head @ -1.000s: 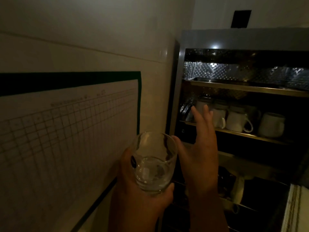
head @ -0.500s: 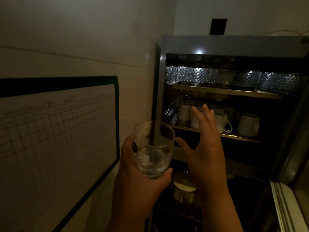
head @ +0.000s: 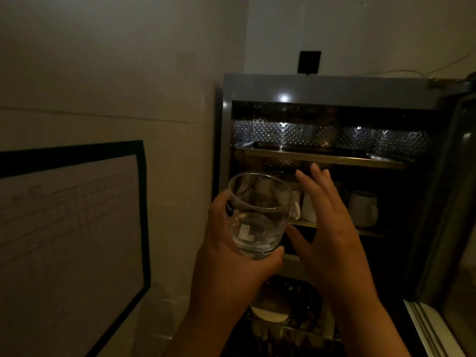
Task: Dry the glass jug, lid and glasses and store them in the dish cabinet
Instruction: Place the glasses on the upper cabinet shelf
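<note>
Left hand (head: 231, 253) wraps the glass (head: 258, 215) mid-frame, tilted toward the open dish cabinet (head: 332, 88). Right hand (head: 327, 228) hangs flat-fingered, holding nothing, by the mug shelf (head: 368, 231), probably making room.

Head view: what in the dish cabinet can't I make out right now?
- Mugs on the middle shelf: mostly hidden behind the right hand and the glass held by the left hand; only one white mug shows clearly.
- Lower rack: too dark to identify contents.
- Cabinet door: cut off by the right edge.
</note>
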{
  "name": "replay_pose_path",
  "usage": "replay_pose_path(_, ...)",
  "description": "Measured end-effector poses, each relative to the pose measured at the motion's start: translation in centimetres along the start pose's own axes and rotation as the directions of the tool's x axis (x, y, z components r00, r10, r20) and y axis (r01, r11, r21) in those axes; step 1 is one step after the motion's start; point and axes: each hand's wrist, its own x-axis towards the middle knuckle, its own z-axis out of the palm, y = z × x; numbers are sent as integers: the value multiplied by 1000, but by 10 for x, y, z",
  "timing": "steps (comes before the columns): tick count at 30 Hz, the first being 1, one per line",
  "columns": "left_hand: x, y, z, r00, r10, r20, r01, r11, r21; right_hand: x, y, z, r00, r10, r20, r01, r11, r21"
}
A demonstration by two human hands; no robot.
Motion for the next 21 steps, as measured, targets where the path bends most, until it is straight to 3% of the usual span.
replay_pose_path(4, 16, -6, 13, 999, 20, 32, -20, 999, -27, -4, 21, -20, 999, -7, 52, 10, 998, -60)
replay_pose_path(10, 36, -10, 38, 992, 68, 110, -60, 995, -78, 1, 33, -26, 997, 35, 75, -38, 998, 42)
replay_pose_path(16, 60, -14, 61, 977, 115, 180, -95, 988, -119, 14, 48, -13, 980, 138, 142, -186, 887, 422)
replay_pose_path(21, 89, -12, 82, 964, 175, 199, -165, 984, -67, 43, 63, -4, 968, 156, 199, -238, 825, 512)
